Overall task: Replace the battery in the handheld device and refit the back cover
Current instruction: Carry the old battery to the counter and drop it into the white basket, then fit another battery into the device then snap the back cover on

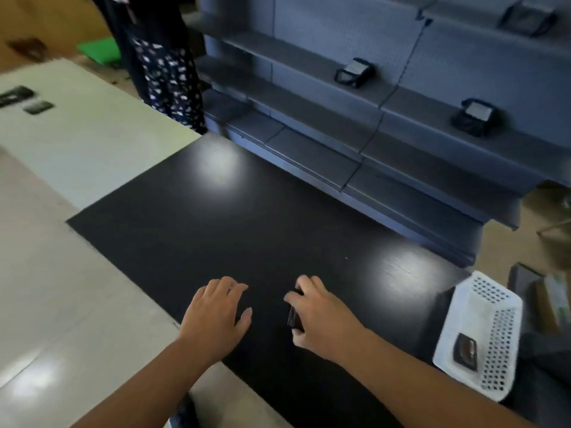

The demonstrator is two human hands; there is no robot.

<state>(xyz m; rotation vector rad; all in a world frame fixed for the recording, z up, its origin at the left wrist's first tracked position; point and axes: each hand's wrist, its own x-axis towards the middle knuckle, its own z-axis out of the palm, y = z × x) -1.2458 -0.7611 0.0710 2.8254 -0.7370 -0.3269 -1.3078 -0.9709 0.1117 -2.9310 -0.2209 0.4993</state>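
My right hand point(321, 316) is curled over a small black handheld device point(293, 316) that rests on the black table point(216, 230); only the device's left edge shows under my palm. My left hand point(217, 313) lies flat on the table to the left of it, fingers spread, holding nothing. A white perforated basket point(497, 307) stands at the table's right edge, and a dark flat rectangular item point(466, 351), possibly a battery or a cover, lies inside it.
Grey shelving point(386, 97) runs behind the table with three black devices on it point(355, 72) point(477, 117) point(530, 17). A pale table point(92, 143) at the left holds two dark items point(38, 107). A person in patterned clothing point(170, 72) stands beyond it.
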